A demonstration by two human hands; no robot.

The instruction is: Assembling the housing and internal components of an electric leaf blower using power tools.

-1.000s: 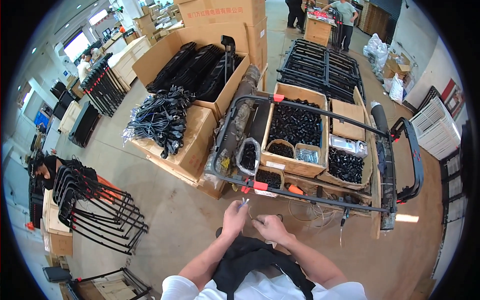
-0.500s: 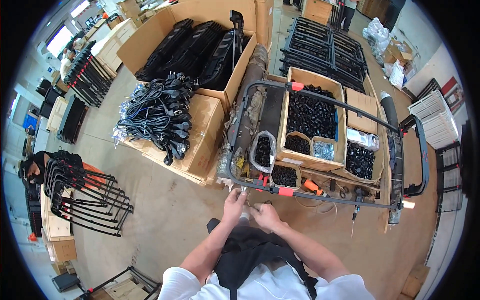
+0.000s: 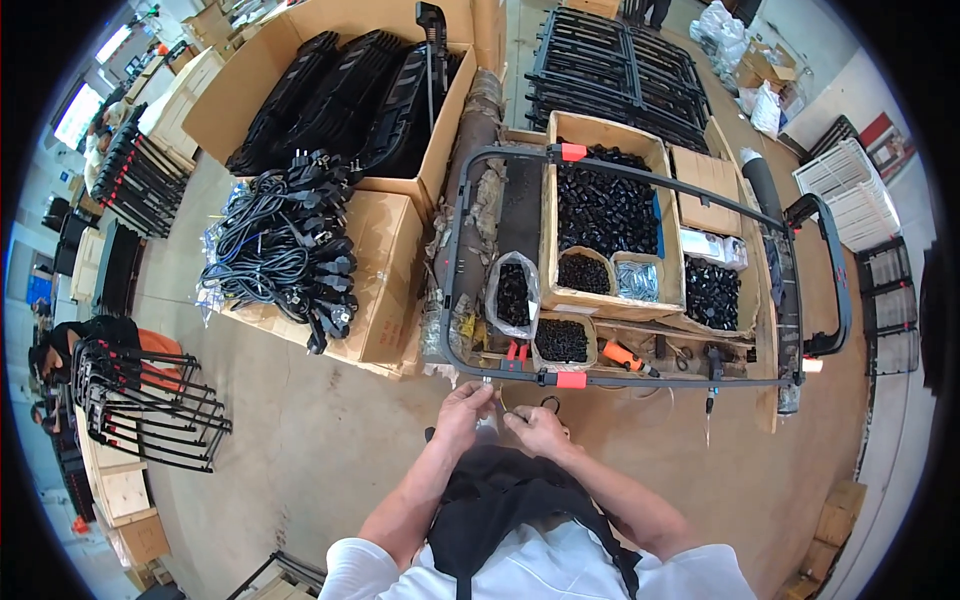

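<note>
My left hand (image 3: 467, 414) is pinched just below the near bar of a black tubular frame (image 3: 660, 383) with red clips. A small pale piece shows at its fingertips, too small to name. Close on its right, my right hand (image 3: 537, 428) is also closed, thumb and finger together; what it grips is hidden. The frame lies across the bench over the parts boxes, and one red clip (image 3: 571, 380) sits on the bar just right of my hands. Behind the bar stand a bag of small black parts (image 3: 512, 295) and a small box of black pieces (image 3: 563, 341).
A wooden box of black parts (image 3: 607, 215) stands on the bench, beside an orange-handled tool (image 3: 622, 354) and a hanging screwdriver (image 3: 712, 380). To the left, bundled black power cords (image 3: 285, 240) lie on a carton (image 3: 390, 270). Farther left a person (image 3: 70, 345) bends by stacked black frames (image 3: 140, 400).
My view has shifted, so the bench and cartons sit higher and farther left. Both hands stay close together at the near bar, with my left fingers still pinched.
</note>
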